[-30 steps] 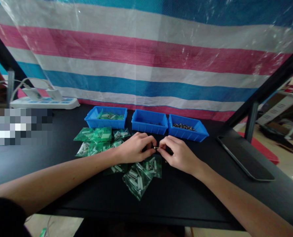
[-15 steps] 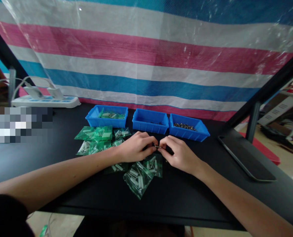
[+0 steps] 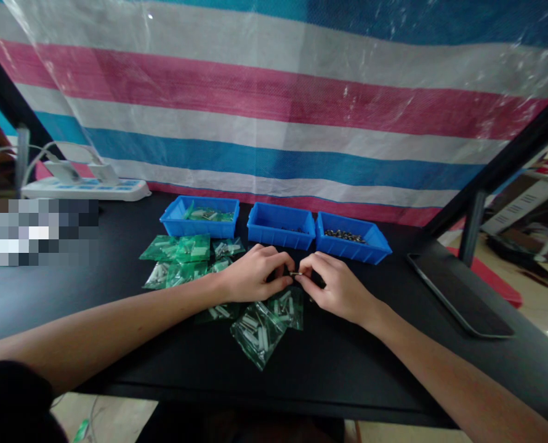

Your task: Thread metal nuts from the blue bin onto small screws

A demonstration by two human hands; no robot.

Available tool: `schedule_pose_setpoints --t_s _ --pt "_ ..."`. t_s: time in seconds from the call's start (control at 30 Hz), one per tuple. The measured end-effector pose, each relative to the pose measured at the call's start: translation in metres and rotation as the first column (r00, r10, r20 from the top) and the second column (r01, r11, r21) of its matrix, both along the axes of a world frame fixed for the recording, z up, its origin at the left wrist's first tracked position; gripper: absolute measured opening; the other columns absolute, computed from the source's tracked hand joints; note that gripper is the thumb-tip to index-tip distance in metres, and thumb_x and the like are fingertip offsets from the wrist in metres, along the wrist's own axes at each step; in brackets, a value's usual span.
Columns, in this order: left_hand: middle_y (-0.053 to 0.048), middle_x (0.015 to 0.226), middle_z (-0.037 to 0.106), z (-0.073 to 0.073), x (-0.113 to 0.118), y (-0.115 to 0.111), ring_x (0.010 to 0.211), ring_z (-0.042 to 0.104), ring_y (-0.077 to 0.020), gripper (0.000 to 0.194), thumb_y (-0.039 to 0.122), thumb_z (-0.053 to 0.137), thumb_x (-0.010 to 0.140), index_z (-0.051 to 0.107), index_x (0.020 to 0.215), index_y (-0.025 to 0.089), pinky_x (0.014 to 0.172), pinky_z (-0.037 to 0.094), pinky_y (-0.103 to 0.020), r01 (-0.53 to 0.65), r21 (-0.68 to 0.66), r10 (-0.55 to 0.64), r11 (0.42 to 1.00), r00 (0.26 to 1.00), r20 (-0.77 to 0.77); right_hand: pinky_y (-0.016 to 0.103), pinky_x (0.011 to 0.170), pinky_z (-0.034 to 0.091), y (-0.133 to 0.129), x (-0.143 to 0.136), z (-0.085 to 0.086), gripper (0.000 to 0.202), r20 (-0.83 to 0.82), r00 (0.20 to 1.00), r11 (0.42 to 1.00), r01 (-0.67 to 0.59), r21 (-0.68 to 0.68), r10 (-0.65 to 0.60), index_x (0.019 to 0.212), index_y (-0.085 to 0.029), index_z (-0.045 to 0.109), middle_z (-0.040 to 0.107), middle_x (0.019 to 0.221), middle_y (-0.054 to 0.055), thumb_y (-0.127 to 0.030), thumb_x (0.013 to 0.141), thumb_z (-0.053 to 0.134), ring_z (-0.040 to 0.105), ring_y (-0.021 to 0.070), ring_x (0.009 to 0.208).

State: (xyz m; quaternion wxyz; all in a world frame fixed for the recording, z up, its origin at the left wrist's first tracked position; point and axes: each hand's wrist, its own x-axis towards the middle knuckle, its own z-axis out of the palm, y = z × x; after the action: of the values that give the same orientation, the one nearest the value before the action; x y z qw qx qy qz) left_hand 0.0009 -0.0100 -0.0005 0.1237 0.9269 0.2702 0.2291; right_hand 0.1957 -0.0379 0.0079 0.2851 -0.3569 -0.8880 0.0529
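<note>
Between the fingertips of both hands is a small, thin metal piece, perhaps a screw, too small to make out fully. My left hand pinches its left end, and my right hand pinches the right end. Both hands are closed, just above the table. Under and beside my left hand lie green plastic bags; one green bag in front shows white and metal pieces inside. Another bag lies partly below my left fingers. More green bags are heaped to the left of that hand.
Behind the hands stand a blue bin with green bags, a blue bin with a few dark small parts, and a blue bin with small metal parts. A phone lies right. A white power strip sits back left on the black table.
Both hands stay almost in place. A little more of the small metal piece shows between the fingertips, as the right fingers have shifted very slightly.
</note>
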Motion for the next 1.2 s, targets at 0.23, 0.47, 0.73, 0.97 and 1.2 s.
schedule_pose_setpoints --t_s 0.23,0.47,0.73,0.97,1.2 --pt "0.002 0.069 0.059 -0.0006 -0.0003 -0.0006 0.075 0.054 -0.0136 0.011 0.023 0.052 0.081 0.054 0.091 0.018 0.072 0.034 -0.027 -0.001 -0.010 0.001 1.000 1.000 0.010 0.026 0.062 0.041 0.0005 -0.0001 0.0003 0.010 0.011 1.000 1.000 -0.009 -0.003 0.009 0.074 -0.018 0.048 0.052 0.069 0.001 -0.014 0.081 0.052 0.050 0.0139 0.066" --pt "-0.001 0.075 0.059 -0.0003 -0.0008 -0.0002 0.076 0.054 -0.0143 0.012 0.025 0.049 0.083 0.056 0.090 0.018 0.073 0.035 -0.027 -0.007 0.028 0.007 1.000 1.000 0.007 0.027 0.065 0.042 0.0005 -0.0002 -0.0006 0.007 -0.011 1.000 1.000 0.002 -0.021 -0.002 0.077 -0.018 0.049 0.054 0.072 0.001 -0.014 0.081 0.053 0.051 0.0144 0.068" --pt "-0.003 0.079 0.060 0.0015 -0.0007 -0.0010 0.080 0.055 -0.0160 0.016 0.023 0.044 0.087 0.057 0.095 0.017 0.075 0.036 -0.028 -0.003 0.024 0.003 1.000 1.000 -0.016 0.027 0.065 0.042 -0.0005 -0.0004 0.0013 0.008 0.015 1.000 1.000 0.000 -0.024 0.001 0.077 -0.019 0.047 0.053 0.072 0.001 -0.013 0.081 0.052 0.050 0.0144 0.068" --pt "-0.003 0.079 0.059 0.0019 -0.0010 -0.0011 0.080 0.055 -0.0161 0.019 0.025 0.040 0.089 0.057 0.096 0.017 0.075 0.036 -0.029 0.009 0.016 -0.008 1.000 0.999 -0.034 0.027 0.063 0.040 0.0004 -0.0004 0.0004 0.010 0.015 1.000 1.000 -0.001 -0.014 0.001 0.074 -0.018 0.047 0.052 0.069 0.000 -0.012 0.080 0.052 0.050 0.0139 0.066" --pt "-0.003 0.079 0.059 0.0012 -0.0007 -0.0005 0.080 0.054 -0.0163 0.018 0.026 0.041 0.089 0.056 0.093 0.017 0.075 0.036 -0.028 0.019 0.021 -0.019 1.000 0.999 -0.031 0.026 0.062 0.040 -0.0003 -0.0007 0.0011 0.011 0.021 1.000 1.000 0.003 -0.008 -0.003 0.073 -0.018 0.047 0.052 0.068 0.000 -0.014 0.081 0.052 0.049 0.0136 0.065"
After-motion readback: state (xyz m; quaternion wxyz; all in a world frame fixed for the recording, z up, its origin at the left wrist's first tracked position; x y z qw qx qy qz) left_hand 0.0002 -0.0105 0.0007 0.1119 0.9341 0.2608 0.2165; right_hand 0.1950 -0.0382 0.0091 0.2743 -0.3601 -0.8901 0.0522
